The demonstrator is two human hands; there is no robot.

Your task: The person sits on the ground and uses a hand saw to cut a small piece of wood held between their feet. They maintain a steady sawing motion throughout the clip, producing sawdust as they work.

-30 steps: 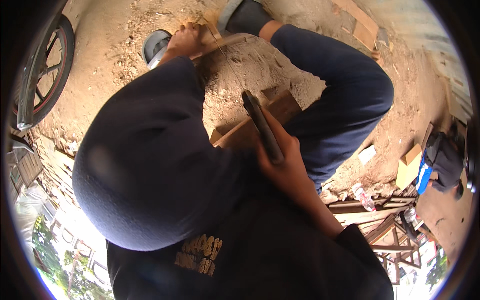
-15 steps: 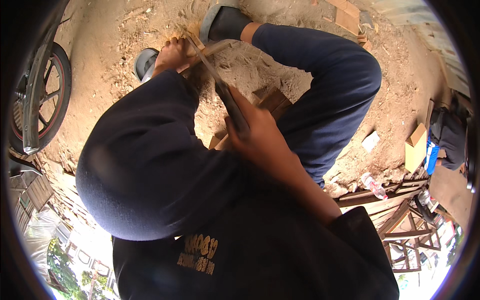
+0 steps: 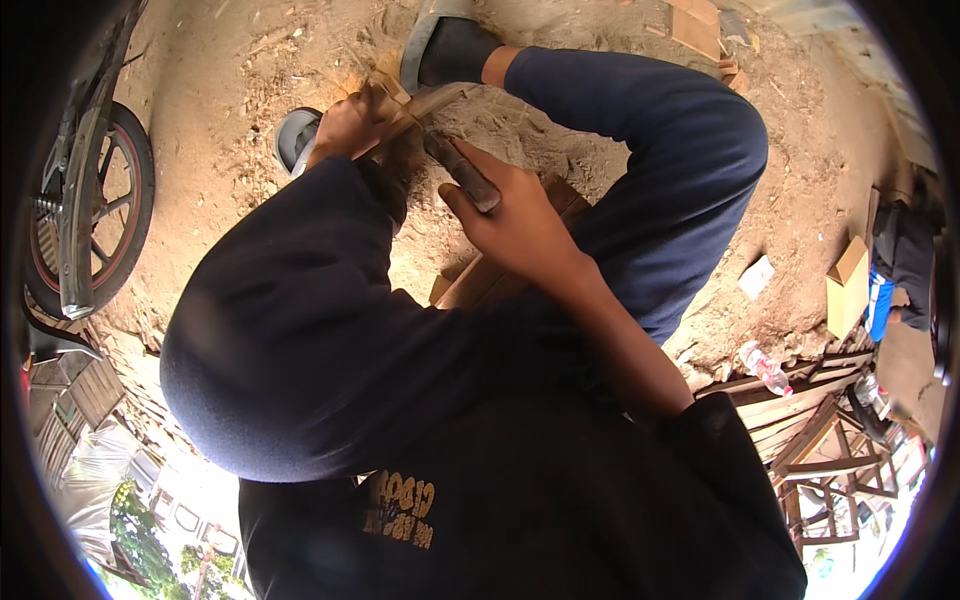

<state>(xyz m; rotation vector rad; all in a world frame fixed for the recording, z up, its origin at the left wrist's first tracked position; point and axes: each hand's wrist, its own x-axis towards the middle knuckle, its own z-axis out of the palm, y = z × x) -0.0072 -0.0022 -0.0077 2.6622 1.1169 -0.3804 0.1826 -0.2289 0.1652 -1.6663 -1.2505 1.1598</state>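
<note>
My left hand is closed on a pale strip of wood low over the ground, between my two feet. My right hand grips the dark handle of a long, narrow-bladed tool. Its handle points away and to the left, toward the wood; the blade shows only faintly beside the left fingers. Whether it is a knife, a file or a saw I cannot make out. Behind the right wrist, a wooden block or board lies between my legs.
A motorcycle wheel stands at the left. On the right are a white paper scrap, a plastic bottle, an opened cardboard box and a wooden frame. Another person in dark clothes is at the far right edge. Wood pieces lie at the top.
My right hand has pushed the tool forward, away from me, toward the wood. My left hand has shifted slightly, still at the wood. The whole view has moved a little.
</note>
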